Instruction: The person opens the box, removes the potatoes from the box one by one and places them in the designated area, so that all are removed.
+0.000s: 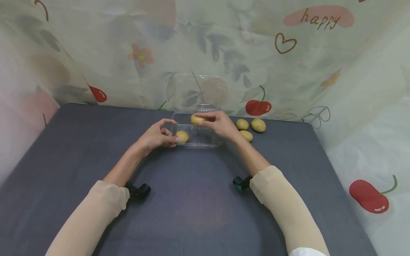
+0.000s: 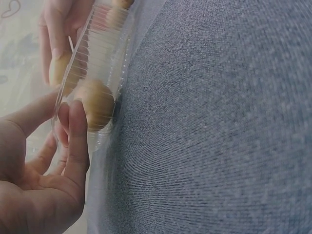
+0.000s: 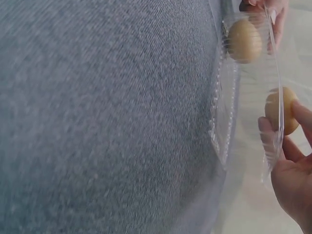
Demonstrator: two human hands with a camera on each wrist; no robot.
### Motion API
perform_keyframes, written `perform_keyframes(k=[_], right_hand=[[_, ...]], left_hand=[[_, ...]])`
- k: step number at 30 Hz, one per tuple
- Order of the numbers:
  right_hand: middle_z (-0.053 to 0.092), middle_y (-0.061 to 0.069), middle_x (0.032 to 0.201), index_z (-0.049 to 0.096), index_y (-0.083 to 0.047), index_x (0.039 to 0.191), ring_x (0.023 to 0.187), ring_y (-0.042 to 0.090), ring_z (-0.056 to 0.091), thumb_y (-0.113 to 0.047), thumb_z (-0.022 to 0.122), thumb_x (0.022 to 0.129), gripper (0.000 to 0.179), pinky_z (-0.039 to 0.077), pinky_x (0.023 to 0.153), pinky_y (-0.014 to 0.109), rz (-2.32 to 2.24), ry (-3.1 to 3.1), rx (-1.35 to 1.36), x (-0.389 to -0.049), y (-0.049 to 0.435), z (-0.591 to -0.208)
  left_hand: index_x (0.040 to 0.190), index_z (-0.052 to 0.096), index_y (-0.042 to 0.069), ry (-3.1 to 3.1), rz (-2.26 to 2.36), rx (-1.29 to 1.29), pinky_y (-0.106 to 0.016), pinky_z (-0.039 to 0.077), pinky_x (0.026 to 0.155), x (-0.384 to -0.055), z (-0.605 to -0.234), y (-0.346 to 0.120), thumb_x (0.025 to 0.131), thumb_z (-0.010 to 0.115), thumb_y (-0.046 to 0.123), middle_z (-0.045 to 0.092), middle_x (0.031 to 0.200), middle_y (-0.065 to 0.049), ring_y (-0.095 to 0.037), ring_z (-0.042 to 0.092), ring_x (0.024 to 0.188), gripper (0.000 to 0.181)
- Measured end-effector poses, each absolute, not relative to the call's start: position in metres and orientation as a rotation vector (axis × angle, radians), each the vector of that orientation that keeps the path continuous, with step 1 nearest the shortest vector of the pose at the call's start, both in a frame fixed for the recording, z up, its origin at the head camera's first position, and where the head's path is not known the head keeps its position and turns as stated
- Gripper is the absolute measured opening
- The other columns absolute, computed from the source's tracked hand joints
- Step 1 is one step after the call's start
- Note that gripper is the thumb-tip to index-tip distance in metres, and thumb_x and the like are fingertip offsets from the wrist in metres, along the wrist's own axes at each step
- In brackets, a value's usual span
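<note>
A clear plastic clamshell container (image 1: pixel 200 144) stands at the far side of the table, its see-through lid (image 1: pixel 200 90) raised against the cloth behind. Inside its left end lies a yellow potato (image 1: pixel 182 137), also visible through the ribbed wall in the left wrist view. My left hand (image 1: pixel 155 137) holds the container's left rim between thumb and fingers. Over the container, my right hand (image 1: pixel 221 124) pinches a second potato (image 1: pixel 196 120) between thumb and fingertips. The right wrist view shows this held potato (image 3: pixel 287 113) right behind the container's upper rim.
Several loose potatoes (image 1: pixel 258 125) sit on the dark grey table (image 1: pixel 192 199) just right of the container, partly behind the right forearm. A printed cloth (image 1: pixel 141 81) hangs along the table's back edge. Each wrist wears a small black camera (image 1: pixel 140 191).
</note>
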State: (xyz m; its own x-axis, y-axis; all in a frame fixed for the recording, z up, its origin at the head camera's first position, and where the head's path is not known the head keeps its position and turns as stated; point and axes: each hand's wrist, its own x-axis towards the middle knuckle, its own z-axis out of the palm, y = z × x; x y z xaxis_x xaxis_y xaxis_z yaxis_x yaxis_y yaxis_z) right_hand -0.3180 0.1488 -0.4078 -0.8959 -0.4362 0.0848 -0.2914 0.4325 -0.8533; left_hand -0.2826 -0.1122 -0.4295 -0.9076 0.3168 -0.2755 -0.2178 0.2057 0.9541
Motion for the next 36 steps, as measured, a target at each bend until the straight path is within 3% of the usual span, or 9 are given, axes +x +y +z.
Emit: perform_keyframes(k=[16,36], right_hand=[[0.067,0.004,0.128,0.068,-0.017,0.130,0.108,0.016,0.066,-0.020,0.070,0.095,0.035,0.054,0.092,0.044,-1.508,2.515,-0.643,-0.311,0.181,-0.403],[0.068,0.004,0.125,0.071,-0.016,0.126,0.111,0.015,0.065,-0.017,0.072,0.093,0.033,0.053,0.085,0.025,-1.558,2.572,-0.643,-0.305,0.209,-0.400]], left_hand=[[0.145,0.041,0.009,2.053,1.778,0.122,-0.045,0.060,0.083,-0.281,-0.428,-0.109,0.087,0.075,-0.001,0.060,0.087,-0.012,-0.023,0.068,0.074,0.069],[0.147,0.039,0.008,2.047,1.765,0.118,-0.045,0.060,0.083,-0.281,-0.429,-0.114,0.087,0.076,0.000,0.060,0.087,-0.011,-0.023,0.068,0.075,0.071]])
